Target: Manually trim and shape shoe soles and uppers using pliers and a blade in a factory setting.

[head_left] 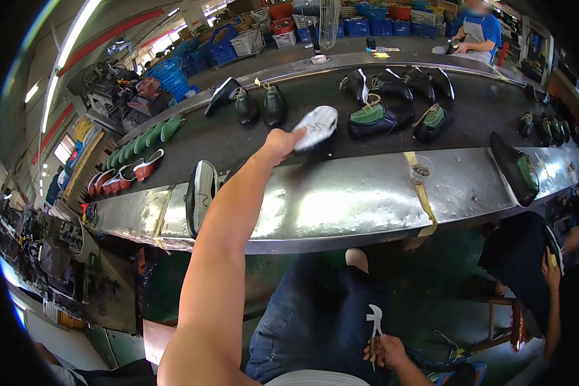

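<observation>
Left hand point(280, 145) of the person is stretched over the surface point(347, 196) and grasps one white-soled shoe point(318, 125) by its near end; the sole is turned upward and looks a little blurred. This shoe is directly beyond the fingers, slightly to their right, over the dark middle part of the surface, just past the metal strip of the near edge. Whether it touches the surface, I cannot tell. Right hand point(387, 351) is below the near edge, closed around the handles of one pair of pincers point(375, 316), with the metal head pointing away from the person.

By count, three black shoes point(275, 106) are toward the far edge, left of the grasped shoe. On its right are two black-and-green shoes point(383, 122), and four dark shoes point(418, 83) form a row behind them. Along the near edge lie two more: one pale-soled shoe point(204, 186) beside the left forearm, and one green-fronted shoe point(524, 170) near the right end. Between these stands one clear cup point(421, 170) with small pieces inside. Toward the left end, red uppers point(148, 165) and green uppers point(154, 135) overlap too much for a sure count.
</observation>
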`<state>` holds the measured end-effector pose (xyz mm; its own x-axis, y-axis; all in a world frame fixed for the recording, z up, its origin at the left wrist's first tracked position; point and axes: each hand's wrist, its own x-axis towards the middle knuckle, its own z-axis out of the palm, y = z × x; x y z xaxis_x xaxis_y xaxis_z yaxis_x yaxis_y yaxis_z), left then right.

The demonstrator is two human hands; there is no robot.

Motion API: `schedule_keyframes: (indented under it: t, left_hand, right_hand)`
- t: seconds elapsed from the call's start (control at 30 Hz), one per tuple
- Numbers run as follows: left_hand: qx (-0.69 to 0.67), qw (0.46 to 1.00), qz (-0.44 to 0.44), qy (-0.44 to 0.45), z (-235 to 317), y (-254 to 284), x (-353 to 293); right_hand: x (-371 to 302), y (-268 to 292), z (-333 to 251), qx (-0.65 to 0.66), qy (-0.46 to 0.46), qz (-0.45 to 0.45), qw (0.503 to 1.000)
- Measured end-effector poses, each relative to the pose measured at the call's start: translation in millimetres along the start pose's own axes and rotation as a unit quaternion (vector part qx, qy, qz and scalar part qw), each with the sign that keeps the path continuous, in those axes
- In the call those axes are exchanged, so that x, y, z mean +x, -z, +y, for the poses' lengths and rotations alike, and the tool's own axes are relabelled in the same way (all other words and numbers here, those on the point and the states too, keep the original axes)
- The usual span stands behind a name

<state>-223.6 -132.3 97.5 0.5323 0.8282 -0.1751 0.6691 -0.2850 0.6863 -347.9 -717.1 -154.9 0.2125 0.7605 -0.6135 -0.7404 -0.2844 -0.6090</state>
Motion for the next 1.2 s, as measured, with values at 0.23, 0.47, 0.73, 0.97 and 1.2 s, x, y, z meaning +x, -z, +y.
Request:
schedule_keyframes:
  t: [0.23,0.47,0.73,0.97,1.2]
  left_hand:
    - [-0.438,0.893,-0.047,-0.090,-90,-9,-187]
    - [-0.355,0.897,-0.173,-0.200,-202,-63,-359]
    - [0.180,0.934,-0.093,-0.293,-215,-131,-446]
    - [0.164,0.915,-0.204,-0.307,-172,-156,-400]
    - [-0.042,0.922,-0.367,-0.114,-190,-160,-363]
  right_hand:
    - [-7,-10,3,-0.011,0.000,0.009,1.000]
    - [-19,-23,6,-0.062,0.036,0.034,0.997]
    - [-38,-42,-21,-0.189,0.188,0.179,0.947]
    - [-16,-58,-49,-0.398,0.188,0.259,0.859]
    - [0,-44,-54,-0.410,0.165,0.224,0.868]
